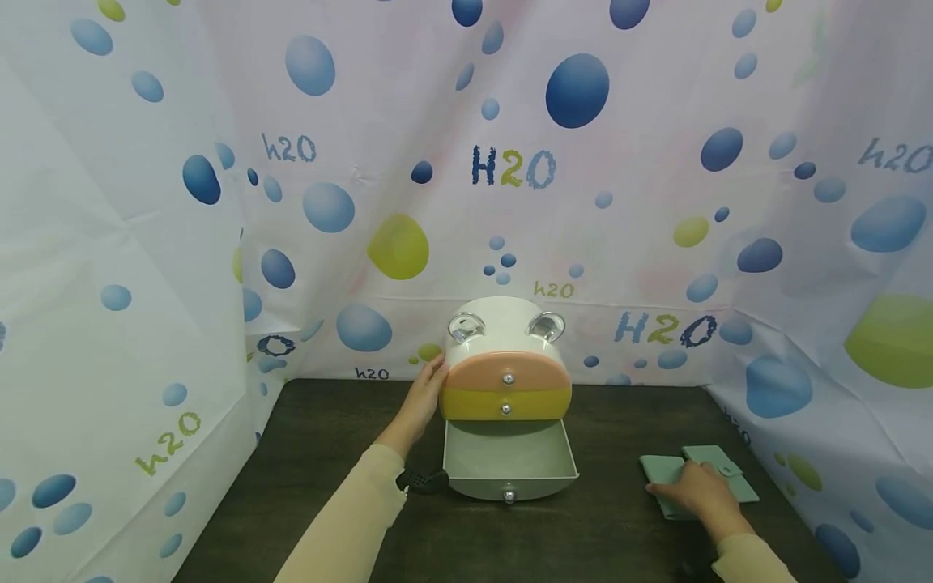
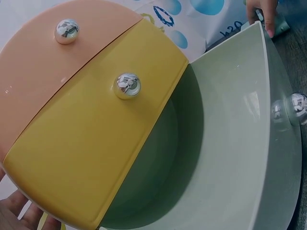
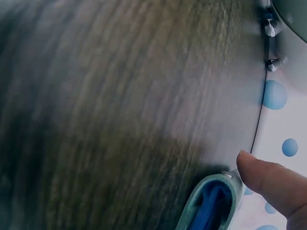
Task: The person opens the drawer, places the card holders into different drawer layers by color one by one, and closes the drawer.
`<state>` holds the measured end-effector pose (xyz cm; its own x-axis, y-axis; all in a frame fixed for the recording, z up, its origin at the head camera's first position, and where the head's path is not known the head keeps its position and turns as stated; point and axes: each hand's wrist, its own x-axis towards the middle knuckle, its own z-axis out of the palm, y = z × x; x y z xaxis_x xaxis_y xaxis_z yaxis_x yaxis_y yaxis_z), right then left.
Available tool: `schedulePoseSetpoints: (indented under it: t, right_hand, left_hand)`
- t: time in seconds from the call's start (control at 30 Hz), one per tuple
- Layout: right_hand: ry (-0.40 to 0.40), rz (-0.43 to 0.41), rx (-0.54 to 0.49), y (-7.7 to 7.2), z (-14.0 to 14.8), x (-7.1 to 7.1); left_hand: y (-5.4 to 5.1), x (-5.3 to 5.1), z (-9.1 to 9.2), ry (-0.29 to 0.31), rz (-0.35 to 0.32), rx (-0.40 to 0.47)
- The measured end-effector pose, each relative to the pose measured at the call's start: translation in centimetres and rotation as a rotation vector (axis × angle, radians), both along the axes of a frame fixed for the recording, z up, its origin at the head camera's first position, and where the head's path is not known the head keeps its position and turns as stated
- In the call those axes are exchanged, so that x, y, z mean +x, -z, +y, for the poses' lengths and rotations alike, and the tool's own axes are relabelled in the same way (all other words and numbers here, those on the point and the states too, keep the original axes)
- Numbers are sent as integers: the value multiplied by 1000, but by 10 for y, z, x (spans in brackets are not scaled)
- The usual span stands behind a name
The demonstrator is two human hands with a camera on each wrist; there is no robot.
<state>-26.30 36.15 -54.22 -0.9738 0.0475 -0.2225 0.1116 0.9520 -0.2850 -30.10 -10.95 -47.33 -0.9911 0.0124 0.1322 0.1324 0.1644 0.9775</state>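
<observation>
A small round-topped drawer box stands in the head view, with a white top (image 1: 503,320), a peach drawer (image 1: 474,372), a yellow drawer (image 1: 474,402) and a pale green bottom drawer (image 1: 481,487) pulled out with nothing seen inside. My left hand (image 1: 423,397) rests against the box's left side, its fingers (image 2: 32,215) extended at the yellow drawer's edge. My right hand (image 1: 703,494) is over a pale green wallet-like item (image 1: 659,468), thumb spread to the left. In the right wrist view its thumb (image 3: 273,182) lies beside a folded green edge (image 3: 194,199) with blue inside; the other fingers are hidden there.
Right of the hand lies another pale green flap (image 1: 739,486) with a snap button, possibly part of the same item. The dark wooden table (image 1: 291,486) is bordered by a patterned cloth (image 1: 437,162) behind and at both sides. Silver knobs (image 1: 509,495) jut from the drawers.
</observation>
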Motion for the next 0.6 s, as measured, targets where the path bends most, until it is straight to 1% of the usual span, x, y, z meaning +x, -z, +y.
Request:
schedulePoseSetpoints:
  t: [0.13,0.33,0.47,0.6]
  right_hand:
    - [21,16,-13,3,-4,-3]
    - [60,-10,-38,7,-8,-5]
    - [56,-11,-36,5,-9,-6]
    - [47,-18,-36,1,-9,-7]
  left_hand:
    - [0,-1,0,-3,2,2]
    - [2,-1,0,-5,6,1]
    - [1,-1,0,-4,11,3]
    - [-1,0,1,8,11,11]
